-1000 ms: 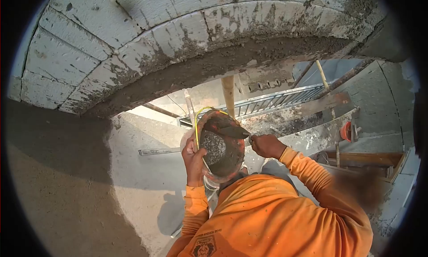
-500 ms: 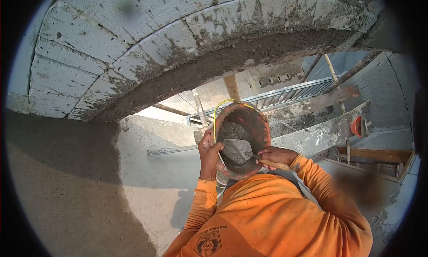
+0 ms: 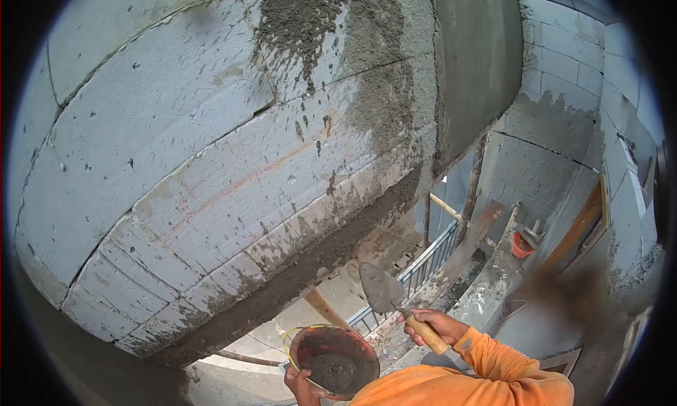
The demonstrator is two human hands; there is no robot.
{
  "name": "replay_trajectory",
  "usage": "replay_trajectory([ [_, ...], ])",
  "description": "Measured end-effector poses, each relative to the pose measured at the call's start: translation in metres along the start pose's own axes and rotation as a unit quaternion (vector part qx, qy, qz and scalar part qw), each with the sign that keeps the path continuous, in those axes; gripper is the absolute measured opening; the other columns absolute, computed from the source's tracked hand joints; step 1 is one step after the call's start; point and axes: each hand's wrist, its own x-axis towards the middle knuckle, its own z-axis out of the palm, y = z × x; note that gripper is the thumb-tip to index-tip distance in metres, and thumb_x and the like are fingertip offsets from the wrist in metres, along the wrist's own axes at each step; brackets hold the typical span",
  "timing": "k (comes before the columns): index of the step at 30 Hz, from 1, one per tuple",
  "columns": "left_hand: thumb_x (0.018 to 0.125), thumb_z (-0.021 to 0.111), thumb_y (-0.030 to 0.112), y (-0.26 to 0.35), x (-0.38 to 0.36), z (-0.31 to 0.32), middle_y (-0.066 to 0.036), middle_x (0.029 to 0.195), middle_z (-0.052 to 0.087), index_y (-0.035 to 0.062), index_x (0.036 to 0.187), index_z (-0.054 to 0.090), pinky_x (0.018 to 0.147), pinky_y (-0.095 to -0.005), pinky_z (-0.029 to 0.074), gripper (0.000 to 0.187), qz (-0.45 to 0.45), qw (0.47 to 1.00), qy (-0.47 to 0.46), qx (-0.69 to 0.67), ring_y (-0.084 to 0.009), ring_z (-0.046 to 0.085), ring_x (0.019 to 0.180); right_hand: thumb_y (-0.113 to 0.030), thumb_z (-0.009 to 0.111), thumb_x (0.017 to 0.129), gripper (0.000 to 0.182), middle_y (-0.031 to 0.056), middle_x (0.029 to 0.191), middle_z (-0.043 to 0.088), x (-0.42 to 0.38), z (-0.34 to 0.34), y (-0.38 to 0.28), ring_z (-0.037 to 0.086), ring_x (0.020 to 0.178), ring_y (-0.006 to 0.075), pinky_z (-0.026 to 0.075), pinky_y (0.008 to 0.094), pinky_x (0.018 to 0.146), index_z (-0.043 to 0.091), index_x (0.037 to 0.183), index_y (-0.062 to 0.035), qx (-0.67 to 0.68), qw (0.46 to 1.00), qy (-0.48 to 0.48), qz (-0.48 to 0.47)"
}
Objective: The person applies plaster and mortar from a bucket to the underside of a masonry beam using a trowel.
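My right hand (image 3: 438,327) is closed round the wooden handle of a trowel (image 3: 381,289). The trowel is raised above and right of the bucket, and grey mortar covers its blade. At the bottom of the view, my left hand (image 3: 303,388) grips the rim of a reddish bucket (image 3: 302,346), thumb over the edge. Wet mortar (image 3: 338,371) lies inside the bucket, and a yellow wire-like handle (image 3: 287,335) loops at its left side. In front stands a wall of pale blocks (image 3: 204,124) with a patch of rough mortar (image 3: 381,89).
A smooth plastered column (image 3: 479,68) joins the block wall on the right. Below are a blue metal railing (image 3: 430,261), poles (image 3: 471,187) and mortar-stained planks (image 3: 486,286). A small red container (image 3: 522,245) sits farther right, near a wooden frame (image 3: 575,223).
My right hand has lifted the trowel out of the bucket, up and toward the wall. The view has tilted up and turned, so the bucket and left hand appear lower.
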Motion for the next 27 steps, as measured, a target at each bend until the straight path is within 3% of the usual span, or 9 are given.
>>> replay_trajectory([
  [6, 0.063, 0.055, -0.009, 0.019, 0.022, 0.005, -0.013, 0.112, 0.069, -0.0077, 0.119, 0.064, 0.095, -0.0324, 0.052, 0.057, 0.037, 0.998, -0.023, -0.034, -0.0245, 0.069, 0.099, -0.039, 0.056, 0.108, 0.049, 0.0047, 0.093, 0.058, -0.064, 0.076, -0.120, 0.057, 0.068, 0.0104, 0.051, 0.0250, 0.058, 0.046, 0.146, -0.0086, 0.064, 0.878, 0.090, -0.467],
  [11, 0.063, 0.054, -0.010, 0.034, 0.035, 0.011, -0.013, 0.113, 0.069, -0.0080, 0.120, 0.063, 0.096, -0.0329, 0.052, 0.058, 0.060, 0.996, -0.026, -0.061, -0.0253, 0.069, 0.101, -0.026, 0.062, 0.107, 0.047, 0.0027, 0.093, 0.058, -0.084, 0.160, -0.229, 0.056, 0.070, 0.0081, 0.051, 0.0228, 0.062, 0.046, 0.148, -0.0075, -0.138, 0.530, 0.255, -0.797],
  [12, 0.063, 0.054, -0.010, 0.037, 0.036, 0.011, -0.014, 0.114, 0.069, -0.0081, 0.121, 0.063, 0.096, -0.0330, 0.052, 0.059, 0.062, 0.996, -0.026, -0.065, -0.0254, 0.069, 0.101, -0.026, 0.062, 0.107, 0.047, 0.0027, 0.093, 0.058, -0.082, 0.170, -0.246, 0.056, 0.070, 0.0081, 0.051, 0.0228, 0.062, 0.046, 0.148, -0.0075, -0.138, 0.529, 0.255, -0.798],
  [14, 0.063, 0.054, -0.010, 0.041, 0.038, 0.013, -0.014, 0.114, 0.069, -0.0082, 0.121, 0.063, 0.097, -0.0332, 0.052, 0.059, 0.068, 0.995, -0.024, -0.074, -0.0258, 0.069, 0.101, -0.020, 0.063, 0.106, 0.046, 0.0039, 0.095, 0.059, -0.075, 0.188, -0.275, 0.057, 0.072, 0.0092, 0.053, 0.0246, 0.064, 0.046, 0.146, -0.0034, -0.169, 0.290, 0.397, -0.854],
  [18, 0.062, 0.053, -0.010, 0.051, 0.047, 0.023, -0.014, 0.115, 0.069, -0.0084, 0.122, 0.063, 0.097, -0.0336, 0.052, 0.060, 0.084, 0.991, -0.015, -0.099, -0.0264, 0.069, 0.102, -0.015, 0.063, 0.104, 0.046, 0.0077, 0.099, 0.060, -0.006, 0.203, -0.302, 0.061, 0.076, 0.0136, 0.056, 0.0305, 0.067, 0.046, 0.144, 0.0007, -0.131, 0.164, 0.506, -0.836],
  [21, 0.062, 0.053, -0.010, 0.071, 0.060, 0.037, -0.015, 0.116, 0.070, -0.0086, 0.122, 0.062, 0.098, -0.0339, 0.052, 0.061, 0.101, 0.989, -0.022, -0.108, -0.0269, 0.069, 0.103, -0.016, 0.074, 0.093, 0.038, 0.0214, 0.093, 0.068, 0.098, 0.167, -0.174, 0.069, 0.082, 0.0421, 0.055, 0.0459, 0.072, 0.060, 0.124, 0.0000, -0.601, 0.389, 0.331, -0.615],
  [23, 0.062, 0.052, -0.010, 0.077, 0.080, 0.052, -0.015, 0.116, 0.070, -0.0087, 0.123, 0.062, 0.098, -0.0341, 0.052, 0.062, 0.118, 0.984, -0.008, -0.135, -0.0272, 0.069, 0.104, -0.016, 0.076, 0.090, 0.033, 0.0168, 0.088, 0.064, 0.098, 0.109, -0.030, 0.069, 0.078, 0.0383, 0.056, 0.0460, 0.070, 0.061, 0.115, -0.0018, -0.662, 0.449, 0.213, -0.561],
  [24, 0.062, 0.052, -0.010, 0.070, 0.064, 0.027, -0.015, 0.117, 0.070, -0.0088, 0.123, 0.062, 0.098, -0.0342, 0.052, 0.062, 0.101, 0.988, 0.015, -0.118, -0.0273, 0.069, 0.104, -0.016, 0.078, 0.087, 0.028, 0.0121, 0.084, 0.061, 0.087, 0.108, -0.006, 0.069, 0.074, 0.0346, 0.057, 0.0461, 0.068, 0.062, 0.107, -0.0036, -0.697, 0.535, 0.108, -0.465],
  [27, 0.062, 0.052, -0.010, 0.034, -0.039, -0.040, -0.016, 0.118, 0.070, -0.0090, 0.123, 0.062, 0.099, -0.0345, 0.052, 0.063, 0.007, 0.993, 0.104, -0.062, -0.0278, 0.069, 0.105, -0.017, 0.075, 0.088, 0.025, 0.0128, 0.088, 0.060, 0.063, 0.066, 0.023, 0.067, 0.076, 0.0365, 0.056, 0.0468, 0.067, 0.060, 0.105, -0.0048, -0.708, 0.592, 0.075, -0.376],
])
